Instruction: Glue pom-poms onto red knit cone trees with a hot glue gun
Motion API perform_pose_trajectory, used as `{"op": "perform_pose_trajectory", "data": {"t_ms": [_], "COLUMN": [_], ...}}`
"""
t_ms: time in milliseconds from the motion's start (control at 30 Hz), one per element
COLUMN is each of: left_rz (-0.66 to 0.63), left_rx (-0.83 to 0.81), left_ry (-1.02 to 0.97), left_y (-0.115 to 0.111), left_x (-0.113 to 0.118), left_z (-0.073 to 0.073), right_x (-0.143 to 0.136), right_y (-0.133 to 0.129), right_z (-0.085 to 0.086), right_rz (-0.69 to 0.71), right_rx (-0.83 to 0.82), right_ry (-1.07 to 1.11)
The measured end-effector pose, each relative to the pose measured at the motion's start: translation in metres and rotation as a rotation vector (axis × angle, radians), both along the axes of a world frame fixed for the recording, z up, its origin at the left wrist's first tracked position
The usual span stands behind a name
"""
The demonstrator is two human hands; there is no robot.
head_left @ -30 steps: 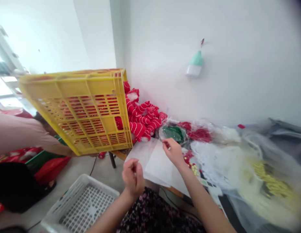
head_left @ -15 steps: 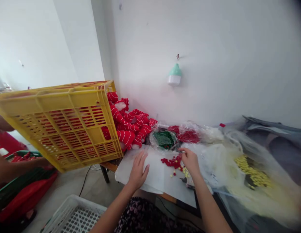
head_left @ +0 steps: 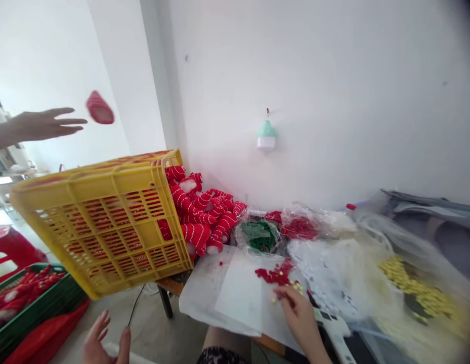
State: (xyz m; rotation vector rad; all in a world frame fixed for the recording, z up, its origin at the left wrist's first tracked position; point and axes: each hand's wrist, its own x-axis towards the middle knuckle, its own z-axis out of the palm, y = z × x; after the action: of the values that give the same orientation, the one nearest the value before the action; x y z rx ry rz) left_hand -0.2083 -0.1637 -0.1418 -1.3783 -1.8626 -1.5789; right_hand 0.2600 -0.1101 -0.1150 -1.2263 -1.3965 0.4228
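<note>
My left hand (head_left: 105, 339) is low at the left, off the table's edge, its fingers apart and holding nothing. Over the white paper (head_left: 240, 296), my right hand (head_left: 300, 314) has thumb and fingertips pressed together; whatever they pinch, if anything, is hidden. Just beyond those fingertips lies a scatter of small red pom-poms (head_left: 276, 274), with a few pale yellow pom-poms (head_left: 296, 286) beside them. One stray red ball (head_left: 220, 263) sits farther left. A heap of red, white-striped stuffed pieces (head_left: 204, 217) spills from the tipped yellow crate (head_left: 117, 222).
Another person's open hand (head_left: 48, 125) reaches in at upper left, a blurred red piece (head_left: 100, 108) in mid-air beside it. Bags of green pom-poms (head_left: 259, 236), red pom-poms (head_left: 301, 227) and yellow pieces (head_left: 417, 288) line the back and right. A green crate (head_left: 33, 303) stands on the floor.
My left hand has left the paper, moving down and left off the table. My right hand has come nearer over the pom-poms. The other person's hand has risen and a red piece is airborne.
</note>
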Motion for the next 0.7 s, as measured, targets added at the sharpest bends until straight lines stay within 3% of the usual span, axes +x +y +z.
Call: {"op": "perform_pose_trajectory", "data": {"t_ms": [167,333,433,533,700], "left_rz": [-0.123,-0.32,-0.49,-0.641,-0.692], "left_rx": [0.041,0.115,0.076,0.008,-0.114], "left_ry": [0.072,0.191,0.254,0.336,0.358], "left_y": [0.019,0.047,0.07,0.101,0.178], "left_x": [0.025,0.09,0.139,0.192,0.267], "left_z": [0.03,0.058,0.064,0.069,0.093], "right_x": [-0.021,-0.011,0.013,0.05,0.128], "right_y": [-0.006,-0.024,-0.039,-0.062,-0.105], "right_z": [-0.001,0.007,0.015,0.022,0.013], "right_rz": [0.053,0.036,-0.042,-0.234,-0.616], "right_rx": [0.046,0.039,0.021,0.027,-0.074], "right_ry": [-0.01,0.012,0.031,0.014,-0.28]}}
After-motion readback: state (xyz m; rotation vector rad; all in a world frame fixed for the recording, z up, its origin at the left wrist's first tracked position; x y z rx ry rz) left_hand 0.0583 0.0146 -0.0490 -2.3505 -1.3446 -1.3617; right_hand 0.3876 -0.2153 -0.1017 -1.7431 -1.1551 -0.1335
